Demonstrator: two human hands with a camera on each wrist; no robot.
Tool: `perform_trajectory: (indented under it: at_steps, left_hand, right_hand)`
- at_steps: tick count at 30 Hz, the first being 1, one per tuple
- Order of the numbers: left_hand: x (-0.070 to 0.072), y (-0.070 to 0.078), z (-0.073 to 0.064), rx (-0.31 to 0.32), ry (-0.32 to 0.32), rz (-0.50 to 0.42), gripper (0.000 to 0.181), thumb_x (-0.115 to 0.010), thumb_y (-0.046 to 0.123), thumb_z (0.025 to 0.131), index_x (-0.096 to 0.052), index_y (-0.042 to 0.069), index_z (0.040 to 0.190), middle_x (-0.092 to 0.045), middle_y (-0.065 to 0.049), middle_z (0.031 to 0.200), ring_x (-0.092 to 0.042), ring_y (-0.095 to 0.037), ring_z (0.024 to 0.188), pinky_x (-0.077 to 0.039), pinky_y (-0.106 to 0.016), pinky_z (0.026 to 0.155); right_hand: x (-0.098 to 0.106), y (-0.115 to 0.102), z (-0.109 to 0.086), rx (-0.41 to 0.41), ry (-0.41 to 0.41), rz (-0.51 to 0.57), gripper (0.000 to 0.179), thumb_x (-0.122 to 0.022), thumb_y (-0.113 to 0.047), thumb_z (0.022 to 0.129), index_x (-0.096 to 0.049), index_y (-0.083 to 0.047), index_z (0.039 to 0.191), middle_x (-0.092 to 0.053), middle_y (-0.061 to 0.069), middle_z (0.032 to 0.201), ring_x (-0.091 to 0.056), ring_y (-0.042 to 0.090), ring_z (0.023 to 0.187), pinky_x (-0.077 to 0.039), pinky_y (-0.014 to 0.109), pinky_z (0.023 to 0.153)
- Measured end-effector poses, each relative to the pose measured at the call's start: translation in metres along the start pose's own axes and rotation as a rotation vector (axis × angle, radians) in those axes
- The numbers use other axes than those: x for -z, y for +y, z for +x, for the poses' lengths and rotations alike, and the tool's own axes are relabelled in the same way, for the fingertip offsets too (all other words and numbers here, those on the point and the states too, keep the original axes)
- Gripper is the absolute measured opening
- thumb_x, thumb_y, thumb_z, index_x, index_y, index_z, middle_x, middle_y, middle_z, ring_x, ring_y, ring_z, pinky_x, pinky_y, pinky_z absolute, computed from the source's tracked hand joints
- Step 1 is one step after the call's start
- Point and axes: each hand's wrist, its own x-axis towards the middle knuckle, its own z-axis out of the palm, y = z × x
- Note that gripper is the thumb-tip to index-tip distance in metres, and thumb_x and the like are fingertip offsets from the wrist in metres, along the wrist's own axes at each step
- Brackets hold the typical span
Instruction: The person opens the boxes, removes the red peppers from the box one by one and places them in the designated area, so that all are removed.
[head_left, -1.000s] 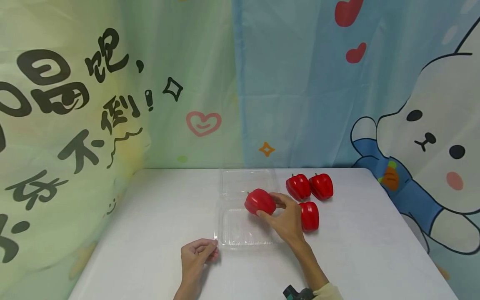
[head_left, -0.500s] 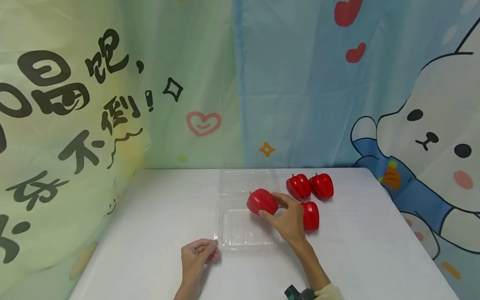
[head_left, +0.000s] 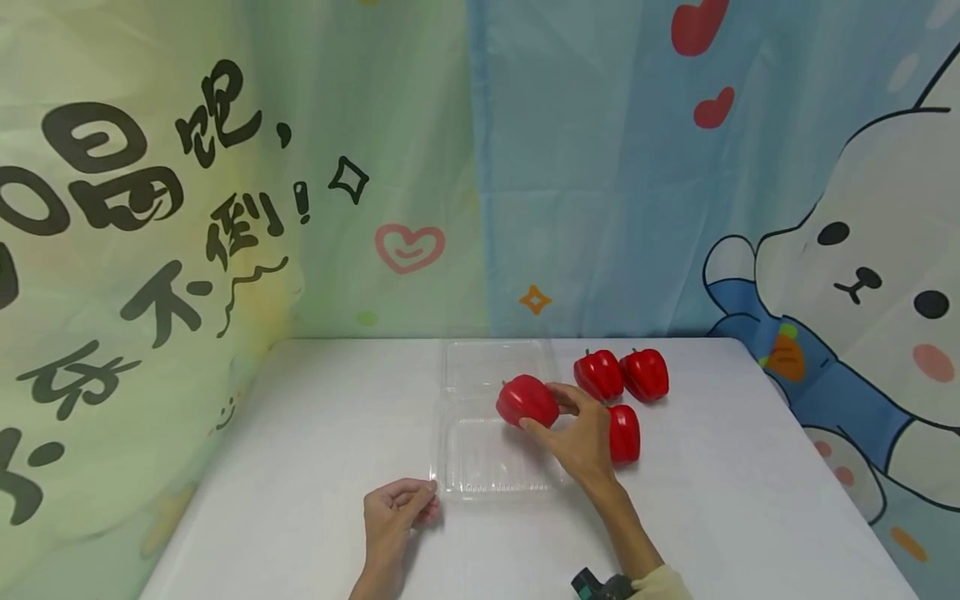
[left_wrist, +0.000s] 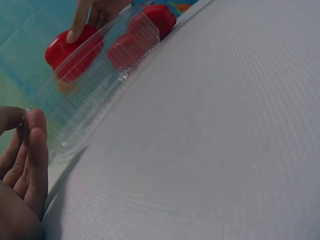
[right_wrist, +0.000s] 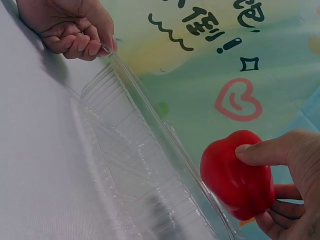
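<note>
A red bell pepper (head_left: 525, 400) is gripped between the thumb and fingers of my right hand (head_left: 581, 437), held above the clear plastic container (head_left: 491, 492). In the right wrist view the bell pepper (right_wrist: 235, 175) overlaps the container's rim, with the thumb pressed on its side. My left hand (head_left: 397, 521) pinches the near left corner of the container; the left wrist view shows the thumb and fingertip of the left hand (left_wrist: 25, 155) meeting at that rim (left_wrist: 30, 106). The container's lid (head_left: 495, 367) lies folded open behind its base.
Two red bell peppers, one left (head_left: 598, 375) and one right (head_left: 645, 374), lie side by side at the back right of the white table (head_left: 300, 433). A third bell pepper (head_left: 625, 435) sits nearer, partly behind the right hand. A printed curtain (head_left: 570, 167) hangs behind the table.
My right hand and the bell pepper in it have shifted slightly to the right. The left hand keeps its pinch on the container corner, and the container stays in place.
</note>
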Motion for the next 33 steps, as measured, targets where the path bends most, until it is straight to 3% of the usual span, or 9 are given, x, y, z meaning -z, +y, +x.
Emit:
perform_trajectory:
  at_steps: [33]
  left_hand:
    - [-0.0009, -0.0004, -0.0006, 0.007, 0.018, 0.013, 0.023, -0.081, 0.008, 0.094, -0.075, -0.011, 0.104, -0.081, -0.013, 0.081, -0.076, -0.013, 0.066, -0.066, -0.023, 0.064]
  right_hand:
    - [0.0099, 0.0074, 0.0023, -0.008, 0.091, -0.007, 0.075, -0.100, -0.014, 0.076, -0.069, -0.007, 0.143, -0.075, 0.016, 0.139, -0.072, 0.037, 0.116, -0.062, 0.063, 0.105]
